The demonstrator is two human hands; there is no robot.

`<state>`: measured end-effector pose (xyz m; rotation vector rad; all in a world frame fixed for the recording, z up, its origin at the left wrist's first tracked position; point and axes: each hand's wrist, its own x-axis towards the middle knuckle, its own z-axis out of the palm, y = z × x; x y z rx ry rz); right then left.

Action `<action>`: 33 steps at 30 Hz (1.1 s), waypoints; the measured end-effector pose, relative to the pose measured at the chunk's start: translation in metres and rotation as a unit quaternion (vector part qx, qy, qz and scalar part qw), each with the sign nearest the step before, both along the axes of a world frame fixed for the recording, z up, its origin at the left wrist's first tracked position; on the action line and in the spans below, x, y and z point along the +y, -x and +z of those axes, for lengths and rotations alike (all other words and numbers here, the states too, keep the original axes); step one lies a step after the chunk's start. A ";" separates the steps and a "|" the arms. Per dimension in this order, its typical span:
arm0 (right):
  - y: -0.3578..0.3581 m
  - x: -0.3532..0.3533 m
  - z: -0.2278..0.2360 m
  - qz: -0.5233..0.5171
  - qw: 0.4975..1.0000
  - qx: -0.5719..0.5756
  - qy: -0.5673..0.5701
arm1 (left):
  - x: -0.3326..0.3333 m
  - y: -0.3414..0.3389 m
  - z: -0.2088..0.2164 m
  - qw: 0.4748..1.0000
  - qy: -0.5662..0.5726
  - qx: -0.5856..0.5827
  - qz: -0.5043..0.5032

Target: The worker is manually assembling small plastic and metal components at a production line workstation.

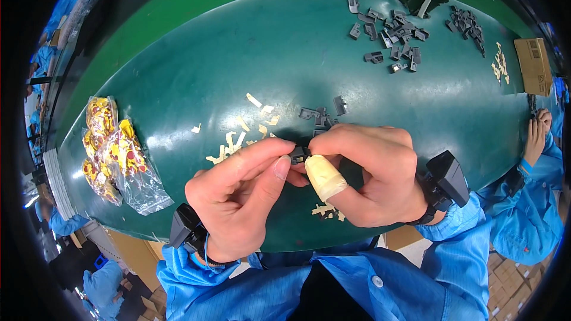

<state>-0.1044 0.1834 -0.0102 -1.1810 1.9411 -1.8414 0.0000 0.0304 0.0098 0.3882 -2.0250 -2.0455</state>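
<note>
Between the fingertips of both my hands is a small dark grey plastic part (pixel 299 155). My left hand (pixel 241 187) pinches its left side with thumb and forefinger. On the other side my right hand (pixel 372 175) grips it, its thumb wrapped in a cream-coloured finger cover (pixel 325 178). My fingers hide much of the part. Just beyond them lies a small group of similar grey parts (pixel 322 117). Pale cream strips (pixel 231 142) are scattered to the left of that group, and more strips (pixel 326 209) lie below my right hand.
Plastic bags of yellow and red pieces (pixel 122 151) lie at the left of the green table (pixel 238 41). A larger heap of grey parts (pixel 398 32) is at the far right, near a dark green post. A cardboard box (pixel 533 65) and another person's hands (pixel 537 134) are at the right edge.
</note>
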 end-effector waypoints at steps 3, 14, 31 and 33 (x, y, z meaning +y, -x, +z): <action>-0.001 -0.001 0.000 -0.001 1.000 -0.006 0.006 | 0.000 -0.001 0.000 1.000 0.006 -0.004 0.001; -0.002 -0.002 -0.001 -0.013 1.000 -0.008 0.004 | 0.000 -0.002 0.001 1.000 0.019 -0.007 0.001; -0.005 -0.002 -0.004 -0.023 0.999 -0.021 0.007 | 0.002 -0.002 0.001 0.999 0.037 -0.019 0.005; -0.004 -0.002 -0.004 -0.018 1.000 -0.016 0.007 | 0.005 -0.002 0.005 0.999 0.036 -0.029 0.012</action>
